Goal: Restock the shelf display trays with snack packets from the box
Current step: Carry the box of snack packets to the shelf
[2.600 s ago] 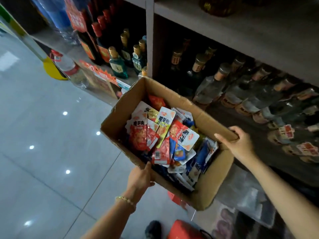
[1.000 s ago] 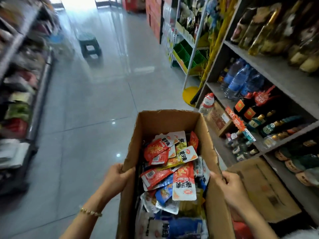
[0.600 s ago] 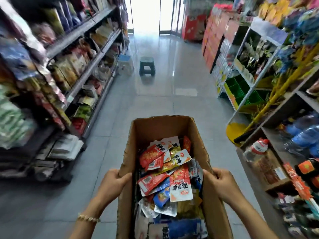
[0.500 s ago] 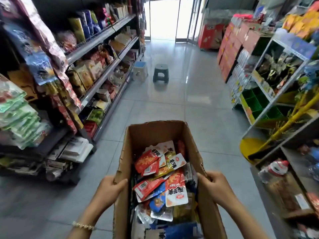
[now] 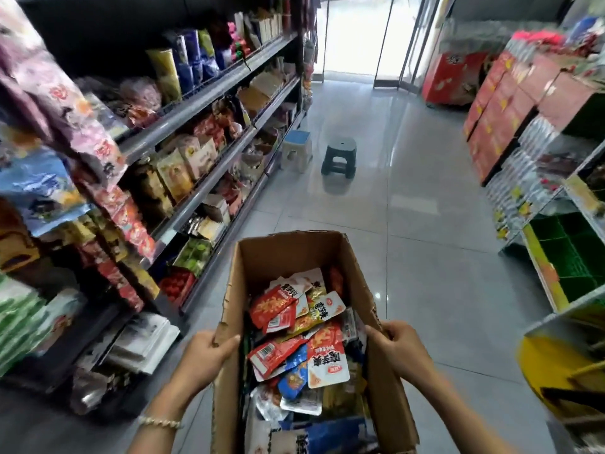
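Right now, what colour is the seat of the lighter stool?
Light blue seat on the lighter stool; head view.

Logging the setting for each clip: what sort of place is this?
Most likely a small grocery or convenience shop aisle: shelves packed with bagged snacks line the left, stacked red cartons stand on the right, and a glass door lets daylight in at the far end.
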### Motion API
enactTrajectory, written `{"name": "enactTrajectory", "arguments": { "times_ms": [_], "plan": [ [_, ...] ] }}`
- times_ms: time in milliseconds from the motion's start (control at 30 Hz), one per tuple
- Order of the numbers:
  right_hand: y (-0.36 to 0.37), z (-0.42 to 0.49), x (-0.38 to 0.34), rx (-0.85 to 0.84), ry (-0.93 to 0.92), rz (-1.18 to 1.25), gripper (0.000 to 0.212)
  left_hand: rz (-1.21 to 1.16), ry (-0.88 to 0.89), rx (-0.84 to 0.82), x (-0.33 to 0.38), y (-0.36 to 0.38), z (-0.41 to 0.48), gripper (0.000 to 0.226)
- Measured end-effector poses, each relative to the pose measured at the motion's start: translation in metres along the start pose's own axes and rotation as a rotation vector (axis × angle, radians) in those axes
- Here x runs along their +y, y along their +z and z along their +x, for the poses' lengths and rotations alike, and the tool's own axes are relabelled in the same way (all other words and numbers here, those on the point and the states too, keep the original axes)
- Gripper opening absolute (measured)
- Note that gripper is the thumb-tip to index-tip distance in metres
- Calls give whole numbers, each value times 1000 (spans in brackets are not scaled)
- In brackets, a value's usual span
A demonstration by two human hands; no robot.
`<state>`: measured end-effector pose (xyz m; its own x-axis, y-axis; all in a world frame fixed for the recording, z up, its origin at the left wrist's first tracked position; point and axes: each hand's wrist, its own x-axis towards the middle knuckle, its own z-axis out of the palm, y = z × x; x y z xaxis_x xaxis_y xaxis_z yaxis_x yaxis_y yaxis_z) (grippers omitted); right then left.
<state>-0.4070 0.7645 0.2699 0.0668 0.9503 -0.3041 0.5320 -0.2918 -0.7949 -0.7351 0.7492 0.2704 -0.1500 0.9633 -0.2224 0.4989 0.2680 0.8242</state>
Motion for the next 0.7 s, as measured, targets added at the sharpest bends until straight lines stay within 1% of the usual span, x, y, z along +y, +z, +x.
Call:
{"name": "enactTrajectory", "arguments": {
  "times_ms": [33, 133, 267, 367, 500, 600, 700],
  "plan": [
    [-6, 10, -4, 22, 7, -9, 41, 43, 1, -24, 10, 3, 17, 52],
    [-29, 72, -22, 112, 17, -29, 40, 46, 54, -122, 45, 13, 104, 50],
    [-68, 159, -54, 206, 27, 1, 50, 53, 77, -216, 110, 27, 219, 49],
    [-91, 240, -69, 227, 25, -9, 52, 57, 69, -259, 140, 46, 305, 47],
    [-114, 370, -91, 178, -15, -22, 51, 41, 17, -221, 166, 71, 413, 46],
    [-130, 468, -123, 110, -55, -48, 50, 7, -33, -126, 189, 76, 487, 52],
    [-142, 559, -163, 54, -88, -48, 47, 4, -88, -37, 212, 70, 559, 53]
  ]
}}
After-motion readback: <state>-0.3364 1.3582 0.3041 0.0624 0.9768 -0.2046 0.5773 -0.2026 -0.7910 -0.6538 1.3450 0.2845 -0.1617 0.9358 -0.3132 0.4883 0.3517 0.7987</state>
